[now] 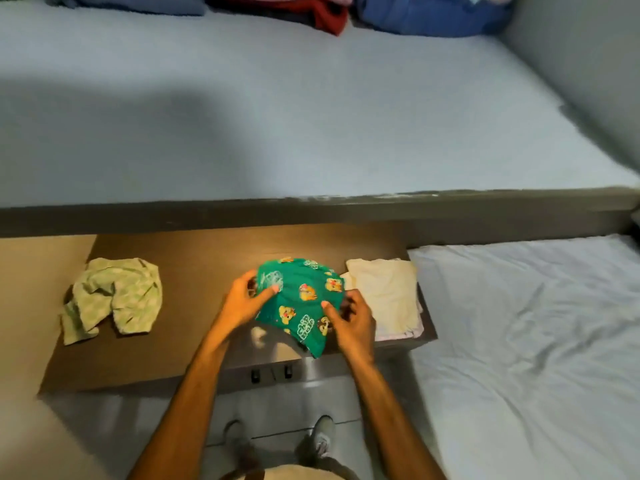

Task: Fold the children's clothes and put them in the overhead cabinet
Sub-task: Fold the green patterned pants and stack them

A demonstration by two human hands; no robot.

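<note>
Left hand [242,299]: forearm reaching in from the lower edge, thumb laid across the top of the green printed garment [303,303], fingers curled round its left edge, gripping it.

Right hand [349,318]: forearm reaching in from lower right, thumb pressed on the garment's right side, fingers curled beneath the cloth, gripping it.

Green printed garment: small, cartoon figures on green ground, held between both hands just above the brown tabletop [194,268], its lower corner hanging past the table's front edge.

Pale green checked garment [114,297]: crumpled, unfolded, lying on the left part of the tabletop, well apart from the hands.

Cream folded stack [384,294]: flat pile on the right end of the tabletop, just beside the right hand.

Upper shelf [311,116]: wide light blue surface above the tabletop, with folded blue, red and pink cloths [329,12] at its far edge.

Bed sheet [526,323]: white, wrinkled, right of the table.

Floor: grey; two shoes visible below the arms.
</note>
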